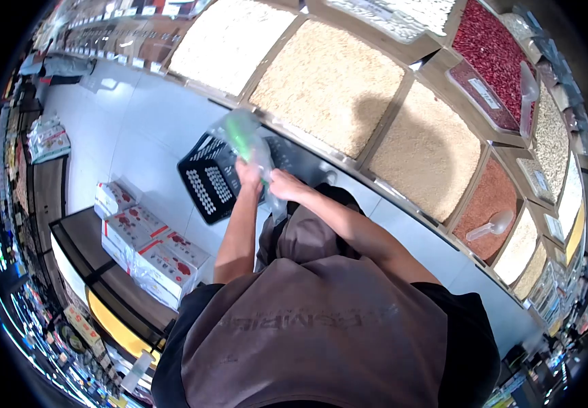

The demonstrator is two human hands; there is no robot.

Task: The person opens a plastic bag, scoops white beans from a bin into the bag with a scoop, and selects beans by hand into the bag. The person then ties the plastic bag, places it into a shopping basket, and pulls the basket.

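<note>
A clear plastic bag [261, 151] with something green inside, blurred by motion, is in front of me over a black shopping basket [213, 182]. My left hand [248, 175] is closed around the bag just below its green part. Close beside it, to the right, my right hand [286, 185] has its fingers closed on the lower part of the bag. A loose end of the plastic hangs down between my wrists. What the green content is cannot be made out. The basket has slotted sides and is partly hidden by the bag and my hands.
Along the upper right runs a counter of open bins with white grain [232, 44], tan grain [328, 81], red beans [488, 54] and reddish grain [488, 204]. A clear scoop [491, 226] lies there. White boxes [147, 238] stand at left. A person [62, 66] is farther off.
</note>
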